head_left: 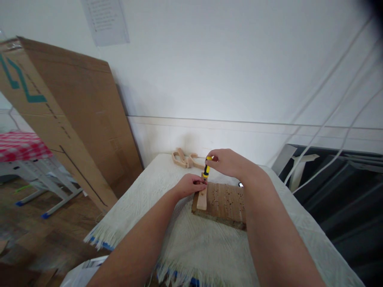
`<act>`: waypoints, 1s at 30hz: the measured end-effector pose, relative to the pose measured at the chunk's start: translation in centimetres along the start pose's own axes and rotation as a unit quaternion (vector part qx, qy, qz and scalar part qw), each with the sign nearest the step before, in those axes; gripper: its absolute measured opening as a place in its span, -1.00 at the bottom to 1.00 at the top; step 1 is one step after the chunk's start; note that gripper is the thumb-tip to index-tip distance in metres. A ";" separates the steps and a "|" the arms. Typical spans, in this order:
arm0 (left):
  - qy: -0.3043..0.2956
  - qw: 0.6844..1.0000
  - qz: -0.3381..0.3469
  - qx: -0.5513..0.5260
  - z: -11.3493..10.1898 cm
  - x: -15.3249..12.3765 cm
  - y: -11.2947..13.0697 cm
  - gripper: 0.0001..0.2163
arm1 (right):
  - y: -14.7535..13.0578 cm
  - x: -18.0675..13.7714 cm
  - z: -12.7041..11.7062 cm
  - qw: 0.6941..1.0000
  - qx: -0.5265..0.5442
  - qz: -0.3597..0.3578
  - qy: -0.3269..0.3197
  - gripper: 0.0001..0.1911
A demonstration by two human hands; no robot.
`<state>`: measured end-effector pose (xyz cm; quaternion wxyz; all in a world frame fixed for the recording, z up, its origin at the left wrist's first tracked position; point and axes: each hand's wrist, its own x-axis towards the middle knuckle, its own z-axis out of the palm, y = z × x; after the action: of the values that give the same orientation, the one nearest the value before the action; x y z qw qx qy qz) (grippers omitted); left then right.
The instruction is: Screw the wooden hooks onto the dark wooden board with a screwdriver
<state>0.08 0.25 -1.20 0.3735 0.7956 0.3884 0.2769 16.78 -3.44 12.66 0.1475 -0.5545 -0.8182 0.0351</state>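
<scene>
My right hand (228, 162) is closed round the top of a yellow and black screwdriver (206, 169) that stands upright. Its tip meets a small pale wooden piece (202, 199) lying on a brown board (225, 204) dotted with small holes. My left hand (190, 185) is closed in a pinch at the screwdriver's lower end, resting on the pale piece. The board lies on a white fringed cloth (185, 235) over a table.
Light wooden curved parts (184, 158) lie at the table's far edge by the wall. A large cardboard box (64, 111) leans at the left. A red checked table (20, 145) stands far left. White cables (335, 107) hang at the right above a dark frame (344, 195).
</scene>
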 end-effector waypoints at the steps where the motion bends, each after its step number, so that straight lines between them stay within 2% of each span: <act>1: 0.000 1.000 0.000 0.007 0.0 0.0 0.0 -0.70 | 0.0 0.0 0.0 1.000 -0.010 0.017 0.005 -0.67; 4: -0.006 1.000 0.007 0.020 -0.1 0.0 0.0 -0.69 | 0.2 0.1 0.1 0.999 -0.021 0.042 0.014 -0.64; 6: -0.007 1.000 0.008 0.018 -0.1 0.0 -0.1 -0.68 | 0.3 0.2 0.2 0.999 -0.009 0.030 0.022 -0.69; 11: -0.010 1.000 0.002 0.008 0.0 0.0 -0.2 -0.68 | 0.1 0.0 0.1 1.000 0.004 -0.005 0.012 -0.62; 16: -0.013 1.000 0.003 0.021 -0.1 0.1 -0.3 -0.67 | -0.2 -0.3 -0.6 0.999 -0.028 0.032 0.005 -0.68; 20: -0.013 1.000 0.007 0.027 -0.2 0.0 -0.1 -0.68 | 0.3 -0.2 -0.6 0.996 -0.061 0.069 0.002 -0.61; 25: -0.004 1.000 0.002 0.021 0.0 0.0 -0.2 -0.65 | 0.6 -0.3 -0.6 0.998 -0.039 0.044 -0.003 -0.68; 30: -0.002 1.000 -0.010 0.014 0.1 0.1 -0.3 -0.67 | 0.2 -0.8 -0.9 1.000 0.005 0.020 -0.002 -0.65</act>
<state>0.08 0.36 -1.46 0.3657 0.7975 0.3991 0.2664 17.52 -4.20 13.32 0.1484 -0.5701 -0.8069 0.0433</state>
